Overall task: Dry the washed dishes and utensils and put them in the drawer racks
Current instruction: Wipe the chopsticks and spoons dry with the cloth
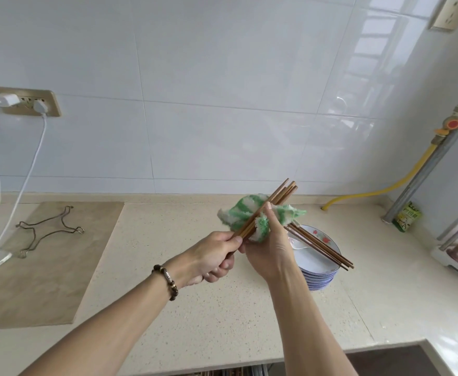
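Forearms, two, bare, entering from the lower edge; a beaded bracelet (167, 280) on the left wrist.

Left hand (211, 257): fingers curled tight round the near ends of a bundle of wooden chopsticks (266, 210), held above the counter and angled up and away to the right.

Right hand (267, 248): gripping a green-and-white cloth (260, 217) wrapped about the middle of that bundle, thumb pressing on top.

Further chopsticks (323, 246): several, lying loose across the top of a stack of plates (318, 275), just right of the right hand. A white spoon appears to lie under them, partly hidden.

Counter (195, 308): pale speckled stone. To the left, a tan mat (59, 267) bearing a wire trivet (48, 230). At the left wall, a socket with white cables (25, 169). At the right, a yellow hose (379, 189) and a green packet (408, 219).

Drawer racks: only a sliver shows at the bottom edge, below the counter lip; contents cannot be told.

Step in hand, as judged: drying the held chopsticks. Plates and the loose chopsticks look not yet dealt with, so the task seems early.

Next move calls for: drawing the cloth along the full length of the bundle while the left grip holds firm, then lowering the bundle to the drawer below.
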A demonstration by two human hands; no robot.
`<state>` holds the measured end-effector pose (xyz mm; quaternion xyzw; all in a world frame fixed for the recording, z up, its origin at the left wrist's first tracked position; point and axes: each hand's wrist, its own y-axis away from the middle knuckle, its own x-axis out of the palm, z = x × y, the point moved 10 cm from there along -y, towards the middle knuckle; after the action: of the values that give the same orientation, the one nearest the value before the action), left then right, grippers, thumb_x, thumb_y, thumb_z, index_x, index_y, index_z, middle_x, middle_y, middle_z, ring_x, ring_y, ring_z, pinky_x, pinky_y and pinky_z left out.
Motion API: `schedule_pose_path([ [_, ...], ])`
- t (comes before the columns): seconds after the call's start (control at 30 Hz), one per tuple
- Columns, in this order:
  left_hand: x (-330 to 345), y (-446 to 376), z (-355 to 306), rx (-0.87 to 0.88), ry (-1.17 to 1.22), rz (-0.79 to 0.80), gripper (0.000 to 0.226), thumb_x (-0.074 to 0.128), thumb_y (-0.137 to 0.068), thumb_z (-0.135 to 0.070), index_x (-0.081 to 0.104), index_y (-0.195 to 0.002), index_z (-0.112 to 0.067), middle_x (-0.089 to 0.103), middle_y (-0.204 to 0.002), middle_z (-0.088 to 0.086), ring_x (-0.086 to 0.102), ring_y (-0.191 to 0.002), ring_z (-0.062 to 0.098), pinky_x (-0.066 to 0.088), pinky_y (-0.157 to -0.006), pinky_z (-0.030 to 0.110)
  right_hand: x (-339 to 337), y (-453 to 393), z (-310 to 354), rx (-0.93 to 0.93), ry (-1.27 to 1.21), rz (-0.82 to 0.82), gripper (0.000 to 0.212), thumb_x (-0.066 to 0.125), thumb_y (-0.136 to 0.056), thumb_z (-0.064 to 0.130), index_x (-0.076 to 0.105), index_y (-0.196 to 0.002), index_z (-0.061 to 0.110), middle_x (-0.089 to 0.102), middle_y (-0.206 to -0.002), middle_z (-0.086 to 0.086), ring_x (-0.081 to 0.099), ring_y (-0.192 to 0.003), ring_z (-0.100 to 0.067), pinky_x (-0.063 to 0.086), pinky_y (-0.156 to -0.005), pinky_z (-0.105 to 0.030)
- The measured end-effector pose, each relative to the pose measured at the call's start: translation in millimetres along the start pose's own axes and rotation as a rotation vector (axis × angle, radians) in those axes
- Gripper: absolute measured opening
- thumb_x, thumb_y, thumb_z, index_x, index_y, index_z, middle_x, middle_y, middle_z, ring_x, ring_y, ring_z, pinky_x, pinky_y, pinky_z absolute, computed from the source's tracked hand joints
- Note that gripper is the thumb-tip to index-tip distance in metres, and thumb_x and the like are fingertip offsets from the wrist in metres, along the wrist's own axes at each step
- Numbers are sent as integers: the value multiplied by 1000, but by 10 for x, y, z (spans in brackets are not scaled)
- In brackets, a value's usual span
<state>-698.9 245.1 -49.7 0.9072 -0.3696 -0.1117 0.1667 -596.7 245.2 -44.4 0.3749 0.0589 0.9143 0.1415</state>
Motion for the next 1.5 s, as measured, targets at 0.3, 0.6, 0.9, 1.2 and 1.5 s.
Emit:
schedule_pose_path([
  [0.3,-235,94,-142,209,-267,-208,35,40,-108,-38,64,-96,-15,48,-58,-2,39,-47,12,32,-45,26,99,11,211,-126,11,-46,28,72,-78,25,62,-98,8,69,-82,-8,69,-69,-19,59,-62,-38],
  [0.6,-395,142,-310,372,-590,-451,31,45,-107,-30,64,-88,-14,52,-59,-3,39,-44,12,26,-43,23,52,49,210,-105,131,-203,22,56,-99,5,58,-120,0,64,-111,-21,64,-98,-31,55,-85,-45],
  [0.9,-247,117,-105,232,-285,-191,32,47,-106,-28,67,-90,-8,49,-53,-5,36,-43,10,29,-44,23,-331,-113,521,-204,-58,-491,23,69,-93,9,60,-108,-6,70,-85,-18,71,-63,-26,60,-58,-38],
  [1.2,-468,150,-408,395,-296,-421,24,59,-101,-28,77,-90,-16,60,-54,-5,41,-39,6,34,-44,23,75,-104,253,-167,126,-288,20,61,-100,21,61,-107,2,72,-78,-14,70,-67,-25,57,-61,-37],
  [1.5,-550,135,-540,378,-481,-501,33,61,-99,-26,74,-75,-8,69,-60,4,50,-43,9,40,-45,31,107,-191,159,-182,101,-357,21,56,-104,23,63,-94,6,69,-67,-9,68,-64,-22,58,-63,-37],
])
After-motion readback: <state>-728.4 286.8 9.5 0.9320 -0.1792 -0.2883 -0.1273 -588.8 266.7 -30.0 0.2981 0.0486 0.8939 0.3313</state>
